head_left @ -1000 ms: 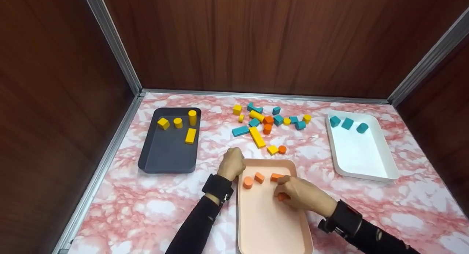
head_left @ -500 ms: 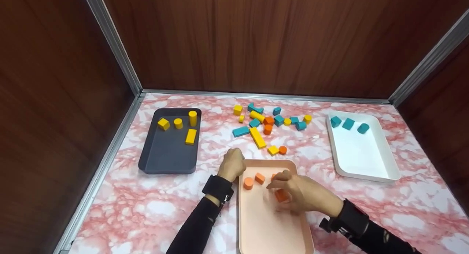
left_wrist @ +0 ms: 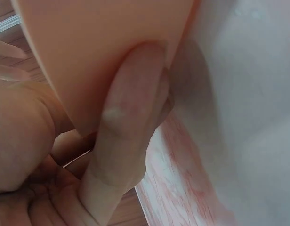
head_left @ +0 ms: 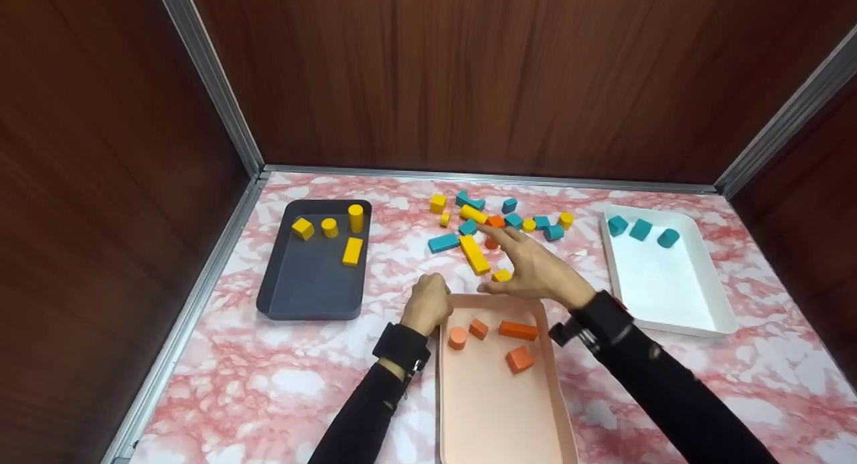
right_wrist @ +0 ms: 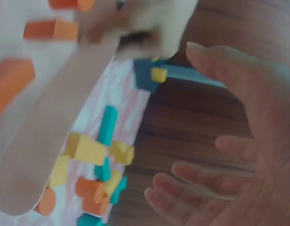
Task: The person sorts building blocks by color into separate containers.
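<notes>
Holding the peach tray (head_left: 499, 417) by its far left corner, your left hand (head_left: 427, 305) pinches the rim between thumb and fingers. Your right hand (head_left: 535, 266) hangs above the tray's far edge, thumb and fingers spread wide around nothing. Inside the tray lie an orange cylinder (head_left: 457, 338), a small orange block (head_left: 478, 328), a long orange block (head_left: 517, 331) and an orange cube (head_left: 520, 359), all apart. With yellow pieces (head_left: 351, 252) in the dark tray (head_left: 311, 286) and teal pieces (head_left: 641, 229) in the white tray (head_left: 659, 293), you seem to be sorting by colour, the step in hand being to pick another orange piece. The orange disc (right_wrist: 46, 201) shows in the right wrist view just outside the rim, beside a yellow block (right_wrist: 59, 170). Taking it probably calls for lowering your fingers and closing them on that piece alone while your left hand braces the tray.
</notes>
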Available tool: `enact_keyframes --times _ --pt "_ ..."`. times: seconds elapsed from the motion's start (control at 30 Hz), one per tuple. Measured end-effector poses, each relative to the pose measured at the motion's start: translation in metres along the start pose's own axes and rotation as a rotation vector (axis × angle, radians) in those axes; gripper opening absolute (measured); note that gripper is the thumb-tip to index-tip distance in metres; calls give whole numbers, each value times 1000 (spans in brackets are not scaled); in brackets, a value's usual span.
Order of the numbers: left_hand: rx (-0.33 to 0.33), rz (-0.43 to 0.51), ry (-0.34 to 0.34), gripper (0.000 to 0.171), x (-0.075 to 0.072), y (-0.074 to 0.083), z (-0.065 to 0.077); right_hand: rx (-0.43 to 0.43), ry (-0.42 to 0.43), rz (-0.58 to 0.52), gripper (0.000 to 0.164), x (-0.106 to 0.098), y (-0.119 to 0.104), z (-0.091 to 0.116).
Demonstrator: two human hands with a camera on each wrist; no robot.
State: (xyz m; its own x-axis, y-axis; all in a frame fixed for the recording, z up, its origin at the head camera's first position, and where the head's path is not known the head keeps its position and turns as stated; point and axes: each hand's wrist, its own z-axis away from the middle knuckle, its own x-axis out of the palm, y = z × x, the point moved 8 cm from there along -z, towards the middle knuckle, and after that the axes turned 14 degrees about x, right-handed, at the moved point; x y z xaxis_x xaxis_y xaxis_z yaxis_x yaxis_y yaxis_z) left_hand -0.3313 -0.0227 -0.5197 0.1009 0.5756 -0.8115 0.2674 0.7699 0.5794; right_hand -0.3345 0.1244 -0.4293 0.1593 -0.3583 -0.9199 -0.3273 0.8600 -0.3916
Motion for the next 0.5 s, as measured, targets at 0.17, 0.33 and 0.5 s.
enact_keyframes --times 0.17,0.33,0.5 --pt "16 -17 -1 12 1 1 -1 195 -89 57 100 25 23 -45" --pt "1 7 -18 16 3 1 0 345 -200 111 98 49 38 -71" --pt "5 6 2 16 1 0 0 437 -275 179 88 63 41 -88"
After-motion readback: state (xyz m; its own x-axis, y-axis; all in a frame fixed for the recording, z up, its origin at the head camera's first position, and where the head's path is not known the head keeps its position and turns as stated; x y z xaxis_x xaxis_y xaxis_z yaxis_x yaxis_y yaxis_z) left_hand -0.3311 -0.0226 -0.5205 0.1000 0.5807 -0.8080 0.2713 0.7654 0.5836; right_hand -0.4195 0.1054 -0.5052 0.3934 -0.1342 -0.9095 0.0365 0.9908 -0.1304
